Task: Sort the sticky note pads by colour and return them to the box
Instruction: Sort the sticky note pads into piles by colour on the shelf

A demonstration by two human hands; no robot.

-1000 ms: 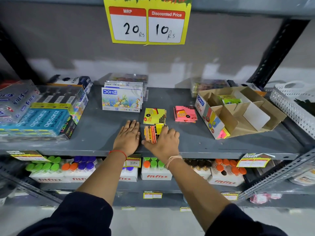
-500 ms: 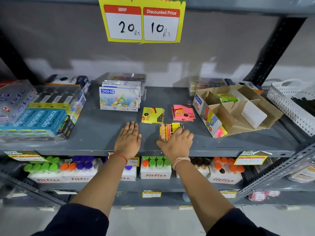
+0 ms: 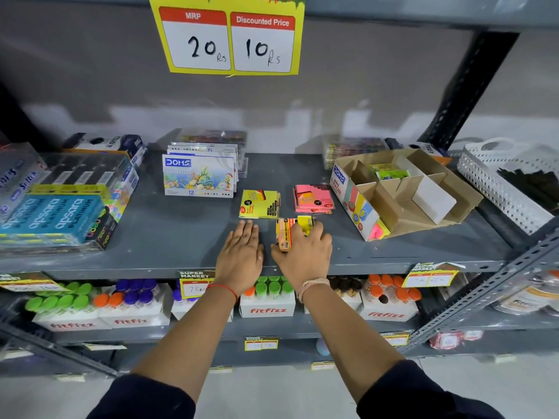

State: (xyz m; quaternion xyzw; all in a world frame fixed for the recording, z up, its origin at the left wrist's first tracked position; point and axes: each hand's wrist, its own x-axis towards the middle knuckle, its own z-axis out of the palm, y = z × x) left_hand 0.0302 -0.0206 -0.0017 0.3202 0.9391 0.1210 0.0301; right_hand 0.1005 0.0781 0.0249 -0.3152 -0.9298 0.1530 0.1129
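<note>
Grey metal shelving (image 3: 151,246) fills the view, with a yellow price sign (image 3: 227,34) hanging from the shelf above. At the far left of the middle shelf lie clear-wrapped packs of blue stationery boxes (image 3: 51,216); further in, a pack of oil pastels (image 3: 199,176) stands upright facing forward.

Both forearms reach up and forward from dark sleeves. The left hand (image 3: 239,252) lies palm down on the shelf near its front edge, fingers straight and together, pointing away from the person, holding nothing. Just beyond its fingertips a yellow sticky note pad (image 3: 260,204) lies flat, printed face up.

The right hand (image 3: 302,252) sits just beside the left, fingers curled over a stack of pads (image 3: 292,231) tipped up on edge, its grip closed around them. An orange pad faces left and a yellow one shows behind it; the stack's long axis runs roughly front to back.

Behind the right hand a pink sticky note pad (image 3: 314,198) lies flat, near the yellow one but apart from it. To the right, a cardboard box (image 3: 402,192) with dividers lies open, a green pad (image 3: 387,173) in a rear compartment and pink and yellow pad edges at its front corner. A white perforated basket (image 3: 496,182) stands at the far right.
</note>
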